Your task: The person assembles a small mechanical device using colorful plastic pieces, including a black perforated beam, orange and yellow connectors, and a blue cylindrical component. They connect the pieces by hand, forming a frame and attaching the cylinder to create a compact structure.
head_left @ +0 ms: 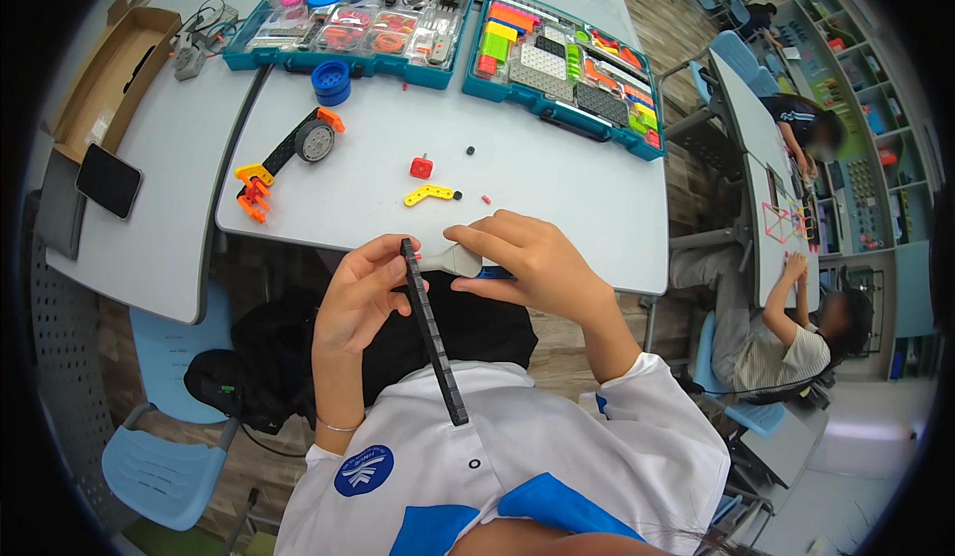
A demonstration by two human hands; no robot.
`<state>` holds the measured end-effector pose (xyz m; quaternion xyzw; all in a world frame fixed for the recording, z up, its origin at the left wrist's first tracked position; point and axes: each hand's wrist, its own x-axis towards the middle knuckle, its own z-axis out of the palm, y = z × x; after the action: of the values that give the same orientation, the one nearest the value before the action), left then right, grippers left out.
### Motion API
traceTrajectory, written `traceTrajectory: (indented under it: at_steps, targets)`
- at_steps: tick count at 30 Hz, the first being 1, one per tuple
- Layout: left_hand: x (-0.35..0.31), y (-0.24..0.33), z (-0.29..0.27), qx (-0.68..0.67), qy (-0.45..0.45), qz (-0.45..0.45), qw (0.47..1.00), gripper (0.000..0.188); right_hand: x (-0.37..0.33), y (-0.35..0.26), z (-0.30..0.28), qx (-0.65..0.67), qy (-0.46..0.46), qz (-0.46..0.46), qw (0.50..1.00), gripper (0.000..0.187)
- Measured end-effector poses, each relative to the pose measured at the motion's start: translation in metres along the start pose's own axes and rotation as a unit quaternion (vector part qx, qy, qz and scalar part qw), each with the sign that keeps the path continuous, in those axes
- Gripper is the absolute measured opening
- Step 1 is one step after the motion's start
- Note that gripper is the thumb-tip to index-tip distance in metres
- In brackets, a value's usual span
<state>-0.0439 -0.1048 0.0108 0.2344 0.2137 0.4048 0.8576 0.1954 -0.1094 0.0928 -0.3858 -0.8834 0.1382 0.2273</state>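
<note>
My left hand [356, 292] grips the far end of a long black building beam [432, 332] between thumb and fingers. The beam slants back toward my shirt. In my right hand [542, 266] is a light grey and blue building piece [453, 261], partly hidden by the fingers. Its narrow end points at the beam, close to a small red peg; whether they touch I cannot tell. On the table beyond lie a yellow angled beam [430, 195], a red block [422, 167], a small black round part [471, 150] and a small red peg [486, 199].
Two teal cases of building parts [343, 63] [545, 109] stand at the table's far side. Nearer are a blue wheel hub [330, 84] and a wheeled assembly [298, 148]. A phone [109, 180] and an open cardboard box [117, 84] are at left. Two people sit at right.
</note>
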Motion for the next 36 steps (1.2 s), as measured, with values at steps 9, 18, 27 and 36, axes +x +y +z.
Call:
traceTrajectory:
  at_steps: [9,18,27,36]
  targets:
    - [0.001,-0.003,-0.010,-0.097,-0.071,0.013,0.993,0.029,-0.005,-0.001,0.009,0.007,-0.058,0.023,0.998,0.045]
    - [0.000,-0.003,-0.008,-0.093,-0.043,-0.011,0.995,0.028,-0.008,0.006,0.016,0.085,-0.067,0.051,0.993,0.041]
    - [-0.001,-0.005,-0.010,-0.107,-0.079,0.018,0.991,0.027,-0.008,0.010,0.010,0.131,-0.069,0.059,0.987,0.039]
    - [-0.033,0.039,-0.021,-0.078,-0.008,0.160,0.984,0.036,-0.034,0.063,-0.010,-0.010,0.052,0.249,0.967,0.035]
